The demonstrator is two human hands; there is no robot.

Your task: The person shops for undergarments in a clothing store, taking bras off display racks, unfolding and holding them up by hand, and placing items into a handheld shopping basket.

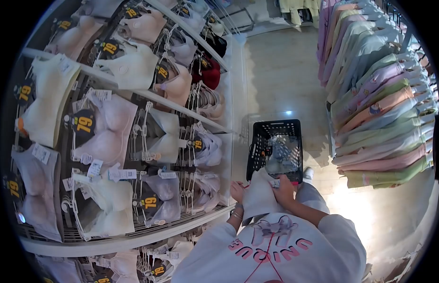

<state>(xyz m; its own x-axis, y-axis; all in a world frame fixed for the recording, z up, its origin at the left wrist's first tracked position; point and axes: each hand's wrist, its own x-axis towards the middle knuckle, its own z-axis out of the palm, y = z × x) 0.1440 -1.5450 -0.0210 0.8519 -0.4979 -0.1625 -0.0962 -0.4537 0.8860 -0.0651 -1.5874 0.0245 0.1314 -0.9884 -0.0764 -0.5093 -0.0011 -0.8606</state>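
A pale grey-white garment hangs between my two hands in front of my shirt. My left hand is closed at its left edge, beside a thin red or pink item. My right hand is closed at its upper right edge, by a small white tag. Just beyond the garment stands a black plastic basket, with pale blue-grey items inside it.
Racks of hanging bras with black tags reading 79 fill the left side, edged by a white shelf rim. Pastel clothes hang along the right. Tiled floor runs between them.
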